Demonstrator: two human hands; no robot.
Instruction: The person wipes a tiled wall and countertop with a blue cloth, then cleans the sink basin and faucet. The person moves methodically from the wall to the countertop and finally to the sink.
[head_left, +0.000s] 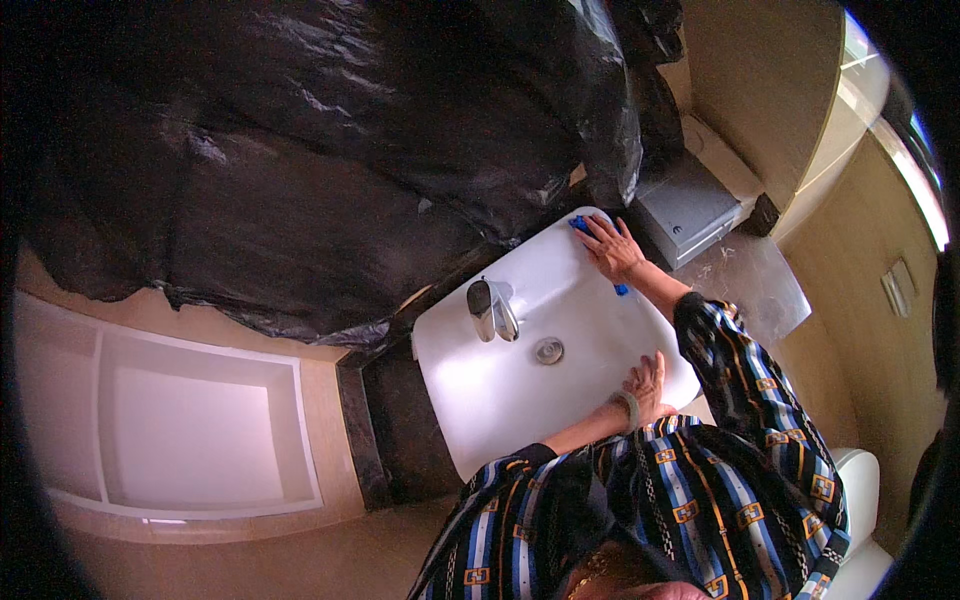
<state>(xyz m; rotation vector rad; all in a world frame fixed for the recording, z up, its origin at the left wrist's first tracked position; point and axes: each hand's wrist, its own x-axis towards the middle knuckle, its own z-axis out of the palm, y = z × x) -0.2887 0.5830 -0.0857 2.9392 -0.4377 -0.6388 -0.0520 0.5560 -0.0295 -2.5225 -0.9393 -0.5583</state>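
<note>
A white ceramic washbasin (517, 405) lies before me, with a chrome faucet (492, 309) on its rear side and a round metal drain (549, 350) in its bowl. My right hand (613, 251) presses a blue cloth (621, 289) against the far right part of the rim; bits of the cloth show beside the fingers and below the palm. On the near inner side of the bowl rests my left hand (646, 386), its fingers spread and nothing seen in it. A pale band circles the left wrist.
Black plastic sheeting (300, 202) hangs behind the basin. A grey box (686, 210) stands right of it on a stone ledge (772, 292). At lower right is part of a white toilet (859, 487). A white-framed recess (202, 431) is at left, beside a dark stone edge (364, 435).
</note>
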